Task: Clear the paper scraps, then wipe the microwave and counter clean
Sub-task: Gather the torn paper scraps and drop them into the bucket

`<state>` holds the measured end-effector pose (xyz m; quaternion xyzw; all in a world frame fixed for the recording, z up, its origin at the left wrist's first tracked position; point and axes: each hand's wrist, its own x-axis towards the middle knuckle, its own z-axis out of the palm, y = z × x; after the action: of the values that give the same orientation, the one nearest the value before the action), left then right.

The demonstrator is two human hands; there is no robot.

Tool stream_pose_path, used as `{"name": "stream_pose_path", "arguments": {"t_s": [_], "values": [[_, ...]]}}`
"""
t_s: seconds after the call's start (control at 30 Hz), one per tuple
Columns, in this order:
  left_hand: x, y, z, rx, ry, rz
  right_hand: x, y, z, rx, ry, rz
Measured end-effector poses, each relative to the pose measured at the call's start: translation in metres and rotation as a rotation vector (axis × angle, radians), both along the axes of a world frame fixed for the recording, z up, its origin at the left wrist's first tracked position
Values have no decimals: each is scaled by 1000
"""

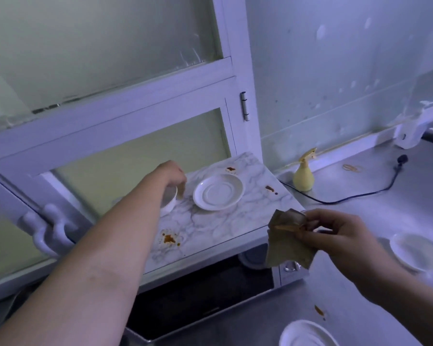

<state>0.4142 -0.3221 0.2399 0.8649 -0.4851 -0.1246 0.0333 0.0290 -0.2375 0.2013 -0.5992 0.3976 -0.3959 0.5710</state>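
Scrap clearing underway: right hand (pixel 335 236) pinched paper scraps (pixel 289 239) at centre right; left hand (pixel 171 174) pinched another scrap (pixel 181 190) atop microwave (pixel 223 221), frame centre. Stains (pixel 169 239) remained; wiping apparently unstarted.

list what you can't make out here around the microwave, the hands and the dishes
- Small bowl, head view: mostly hidden behind the left hand and wrist, contents unseen.
- Scrap at the left fingertips: too small and blurred to judge.
- Paper scraps in the right hand: how many pieces is unclear.
- Microwave front: dark, partly behind the left forearm and the scraps.
- Plate at the bottom: cut off by the edge.
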Motion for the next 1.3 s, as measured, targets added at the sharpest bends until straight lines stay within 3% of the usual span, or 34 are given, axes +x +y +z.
{"name": "stream_pose_path", "arguments": {"t_s": [0.1, 0.4, 0.47, 0.57, 0.7, 0.77, 0.87, 0.93, 1.07, 1.2, 1.3], "values": [[-2, -9, -11, 114, -41, 13, -8, -15, -14, 55, -28, 27], [7, -12, -11, 59, -35, 129, -20, -38, -27, 138, -80, 88], [10, -12, -8, -29, -23, 144, -21, -40, -29, 146, -96, 101], [7, -8, 5, -317, 16, 169, -24, -41, -30, 143, -122, 114], [-35, 18, 40, -750, 196, 157, -23, -34, -31, 174, -226, 167], [-75, 49, 51, -854, 416, 129, -21, -27, -36, 207, -243, 165], [-144, 118, 38, -752, 831, 4, -19, -12, -51, 277, -248, 160], [-186, 164, 16, -596, 923, -66, -19, 2, -60, 329, -257, 171], [-247, 228, -31, -374, 854, -108, -30, 44, -74, 395, -273, 303], [-271, 274, -56, -450, 523, -110, -48, 93, -77, 428, -257, 430], [-273, 305, -58, -467, 485, -177, -62, 125, -72, 449, -255, 463]]}}
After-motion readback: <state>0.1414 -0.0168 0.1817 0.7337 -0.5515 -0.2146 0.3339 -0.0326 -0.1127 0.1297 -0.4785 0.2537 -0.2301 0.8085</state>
